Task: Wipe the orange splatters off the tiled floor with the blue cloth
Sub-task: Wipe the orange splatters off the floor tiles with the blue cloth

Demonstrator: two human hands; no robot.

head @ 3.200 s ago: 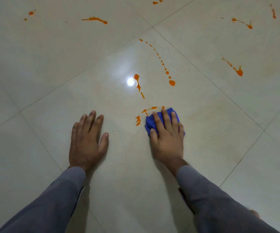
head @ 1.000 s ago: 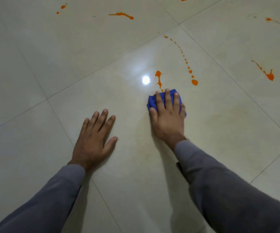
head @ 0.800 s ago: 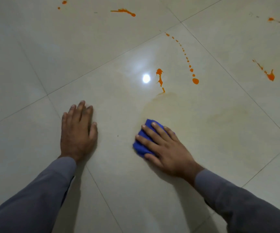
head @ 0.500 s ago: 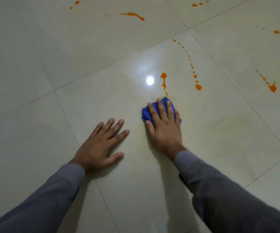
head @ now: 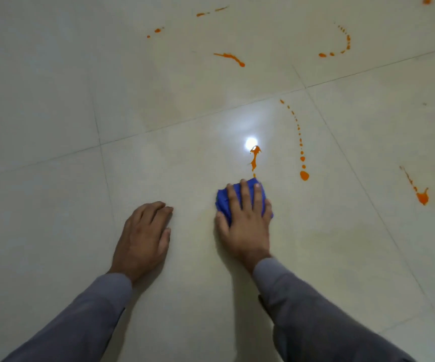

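Note:
My right hand (head: pixel 245 226) lies flat on the bunched blue cloth (head: pixel 223 201) and presses it to the cream tiled floor (head: pixel 54 100). Its fingers are straight over the cloth. Just beyond the cloth is an orange streak (head: pixel 254 158), and to its right a dotted orange trail ending in a blob (head: pixel 304 175). My left hand (head: pixel 143 236) rests palm down on the tile to the left, holding nothing.
More orange splatters lie farther off: one at the right (head: pixel 421 195), a streak at the upper middle (head: pixel 230 58), a curved dotted line at the upper right (head: pixel 341 47). A bright light glare (head: pixel 250 143) sits on the tile. Grey sleeves cover both forearms.
The right hand slid the cloth back and forth over the tile, and the splatters nearest me are gone. The left hand shifted on the floor. The view tilted up, showing more distant splatters.

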